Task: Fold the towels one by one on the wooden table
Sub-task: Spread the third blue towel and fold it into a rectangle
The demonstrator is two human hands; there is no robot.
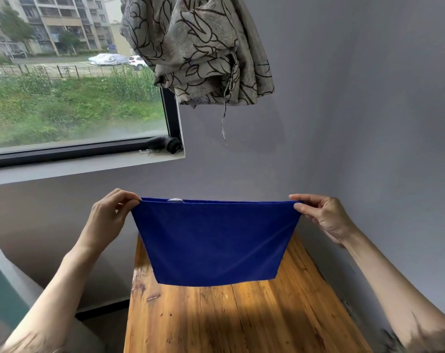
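Observation:
A deep blue towel (215, 240) hangs stretched in the air above the far half of the wooden table (229, 317). My left hand (109, 215) pinches its upper left corner between thumb and fingers. My right hand (320, 215) pinches the upper right corner the same way. The top edge runs taut and level between the two hands, and it looks doubled. The lower edge hangs just over the tabletop. A small white patch (175, 200) peeks above the top edge. The towel hides the table's far end.
The table's right side runs along a grey wall (369, 123). A patterned curtain (203, 47) is bunched up overhead. A window (71, 85) with a black brush-like object (169, 144) on its sill lies to the left. Grey floor shows left of the table.

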